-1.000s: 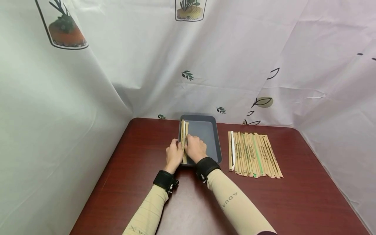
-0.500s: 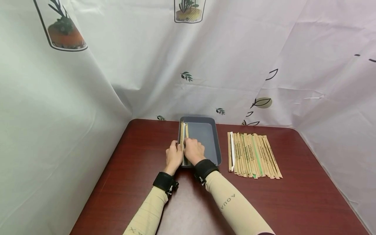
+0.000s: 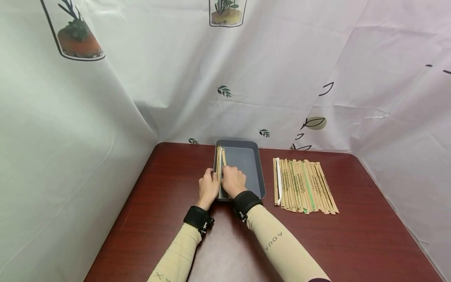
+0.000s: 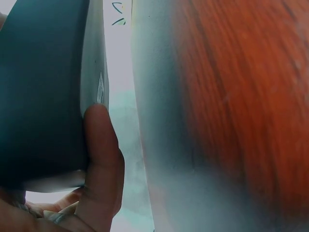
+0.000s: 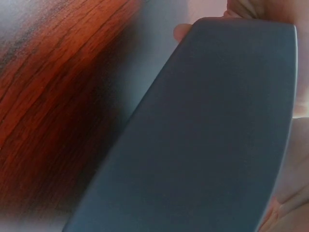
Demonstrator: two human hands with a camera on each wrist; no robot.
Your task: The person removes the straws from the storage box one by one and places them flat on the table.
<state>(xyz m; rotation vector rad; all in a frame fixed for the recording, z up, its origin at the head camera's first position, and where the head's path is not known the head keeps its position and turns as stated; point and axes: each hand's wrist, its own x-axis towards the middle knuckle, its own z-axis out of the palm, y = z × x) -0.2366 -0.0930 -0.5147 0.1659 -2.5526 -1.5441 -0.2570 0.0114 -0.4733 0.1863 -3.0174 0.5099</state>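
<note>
A dark grey tray point(image 3: 246, 162) lies near the far edge of the table, with several slim paper-wrapped straws point(image 3: 218, 158) lengthwise along its left wall. My left hand point(image 3: 208, 188) grips that wall; in the left wrist view a finger point(image 4: 103, 145) lies against the outer side. Inside the tray, my right hand point(image 3: 234, 181) has curled fingers around the near part of a brown paper-wrapped straw point(image 3: 224, 156), which leans slightly. Its fingertips are hidden. The tray's outer wall point(image 5: 203, 125) covers most of the right wrist view.
Right of the tray, a row of brown paper-wrapped straws point(image 3: 299, 186) lies side by side on the dark red table point(image 3: 165, 184), with a white one point(image 3: 279, 182) and a green one point(image 3: 308, 186) among them. A white printed curtain point(image 3: 190, 86) hangs around the table.
My right hand has slid slightly toward me and left along the straws. The straw at its fingers now tilts a little at the far end. My left hand stays on the tray wall.
</note>
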